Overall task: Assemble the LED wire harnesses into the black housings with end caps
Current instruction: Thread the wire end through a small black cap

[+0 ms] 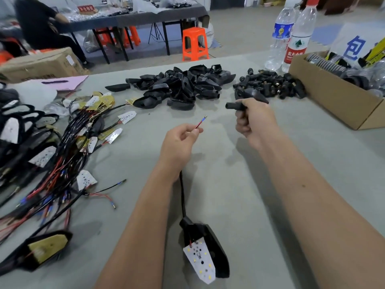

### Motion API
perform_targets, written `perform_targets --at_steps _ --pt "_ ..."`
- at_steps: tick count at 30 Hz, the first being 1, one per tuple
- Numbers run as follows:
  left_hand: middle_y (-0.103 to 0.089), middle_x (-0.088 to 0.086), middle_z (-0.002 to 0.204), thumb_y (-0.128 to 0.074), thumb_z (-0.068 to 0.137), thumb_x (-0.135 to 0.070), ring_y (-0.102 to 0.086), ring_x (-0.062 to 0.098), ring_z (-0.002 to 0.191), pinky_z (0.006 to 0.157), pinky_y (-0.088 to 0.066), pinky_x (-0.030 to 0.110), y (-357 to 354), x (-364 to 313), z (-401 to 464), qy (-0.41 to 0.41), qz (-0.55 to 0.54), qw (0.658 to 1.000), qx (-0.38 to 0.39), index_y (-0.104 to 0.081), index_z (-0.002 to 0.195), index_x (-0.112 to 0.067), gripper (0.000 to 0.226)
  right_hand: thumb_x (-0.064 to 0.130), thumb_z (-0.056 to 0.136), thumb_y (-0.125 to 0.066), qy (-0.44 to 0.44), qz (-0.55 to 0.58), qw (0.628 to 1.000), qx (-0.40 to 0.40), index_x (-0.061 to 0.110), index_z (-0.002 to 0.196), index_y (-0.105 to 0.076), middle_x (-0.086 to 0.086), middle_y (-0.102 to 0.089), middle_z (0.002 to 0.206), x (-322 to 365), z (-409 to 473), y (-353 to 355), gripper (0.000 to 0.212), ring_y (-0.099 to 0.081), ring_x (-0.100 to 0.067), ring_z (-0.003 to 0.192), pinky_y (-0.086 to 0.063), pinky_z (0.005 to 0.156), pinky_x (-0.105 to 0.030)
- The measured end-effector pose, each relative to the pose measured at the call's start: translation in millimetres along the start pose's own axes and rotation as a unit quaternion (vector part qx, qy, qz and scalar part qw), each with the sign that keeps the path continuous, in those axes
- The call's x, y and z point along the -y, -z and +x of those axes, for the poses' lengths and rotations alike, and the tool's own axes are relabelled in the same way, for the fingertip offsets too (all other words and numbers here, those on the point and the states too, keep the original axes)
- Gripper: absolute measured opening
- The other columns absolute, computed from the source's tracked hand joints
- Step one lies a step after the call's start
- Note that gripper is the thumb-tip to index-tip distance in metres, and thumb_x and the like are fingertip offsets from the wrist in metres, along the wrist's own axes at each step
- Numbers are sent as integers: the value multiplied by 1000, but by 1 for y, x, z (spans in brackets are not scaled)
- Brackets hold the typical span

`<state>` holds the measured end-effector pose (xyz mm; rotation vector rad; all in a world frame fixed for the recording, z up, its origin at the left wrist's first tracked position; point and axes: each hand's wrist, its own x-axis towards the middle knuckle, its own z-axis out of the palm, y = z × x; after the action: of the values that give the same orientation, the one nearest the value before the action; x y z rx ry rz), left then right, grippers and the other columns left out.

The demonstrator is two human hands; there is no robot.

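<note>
Head view: left hand (179,140) pinches thin red-and-blue wire end (200,122) between thumb and fingertips, tip pointing up-right toward right hand. Black sheathed cable (182,197) runs from under left wrist down to black plastic housing (210,245) lying on grey table (260,184) between forearms; white LED board (199,260) sits partly out of housing. Right hand (251,119) closed around small black tubular end cap (234,105). Pile of black housings (183,84) and pile of black end caps (270,84) beyond hands; tangled wire harnesses (62,142) at left; cardboard box (337,94) at right.
</note>
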<state>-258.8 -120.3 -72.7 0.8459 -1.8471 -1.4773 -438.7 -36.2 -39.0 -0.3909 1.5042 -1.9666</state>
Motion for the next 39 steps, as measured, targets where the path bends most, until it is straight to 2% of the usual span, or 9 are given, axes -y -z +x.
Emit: perform_targets --at_steps 4,7,13,21,25,29,32,36,39 --pt "-45 -4 63 -49 107 -22 -25 9 44 41 -21 21 2 0 -2 -2 -34 999 -16 -59 99 -21 13 24 107 -49 12 6 1000 17 15 84 -57 5 -46 54 -30 -19 -22 26 -30 -9 43 -23 38 -18" --pt "-58 -7 66 -48 107 -24 -30 7 42 40 -26 18 2 1 -3 -6 -30 999 -14 -60 102 -26 14 30 111 -41 37 -4 999 13 12 90 -57 4 -54 57 -39 -23 -22 32 -40 -10 44 -28 38 -20" --pt "-61 -8 66 -58 101 -17 -35 7 44 50 -27 28 1 2 -1 -15 1 1000 -16 -62 87 -18 14 12 109 -32 66 -46 996 48 13 93 -58 -6 -65 68 -41 -28 -21 30 -48 -14 49 -36 40 -23" --pt "-65 -1 72 -48 107 -14 -34 7 41 39 -28 19 -3 -3 -3 32 -54 998 -23 -56 91 -11 18 25 99 -67 115 -132 974 144 11 79 -68 -1 -55 61 -45 -30 -17 24 -43 -10 47 -31 44 -23" --pt "-66 2 82 -44 108 -15 -36 9 44 39 -28 19 -3 -5 -3 54 -109 990 -66 -52 97 -9 15 24 95 -73 132 -135 974 125 11 75 -67 -1 -56 56 -47 -30 -17 25 -45 -11 49 -32 43 -21" --pt "-76 7 86 -72 95 -16 -49 2 47 51 -36 20 2 -1 -3 22 -70 995 -66 -63 95 -11 10 26 96 -73 133 -150 971 128 9 77 -68 0 -59 57 -47 -31 -18 26 -44 -10 48 -33 44 -21" --pt "-78 9 83 -81 85 -10 -58 5 57 57 -37 24 2 1 -4 14 -74 995 -70 -68 87 -15 14 28 103 -61 100 -119 985 81 9 85 -69 0 -62 63 -46 -29 -20 27 -46 -12 52 -35 44 -22" --pt "-75 6 78 -83 81 -6 -51 1 45 55 -34 26 5 0 -3 29 -107 990 -85 -64 84 -16 22 3 104 -49 39 8 999 19 8 101 -60 -11 -58 80 -40 -24 -18 12 -50 -13 58 -40 47 -23" --pt "-75 13 83 -83 81 -3 -50 0 42 54 -33 26 7 -1 -4 39 -114 989 -82 -62 86 -14 24 -1 102 -49 30 29 999 7 9 104 -55 -15 -56 88 -40 -22 -17 11 -51 -14 59 -41 50 -24"
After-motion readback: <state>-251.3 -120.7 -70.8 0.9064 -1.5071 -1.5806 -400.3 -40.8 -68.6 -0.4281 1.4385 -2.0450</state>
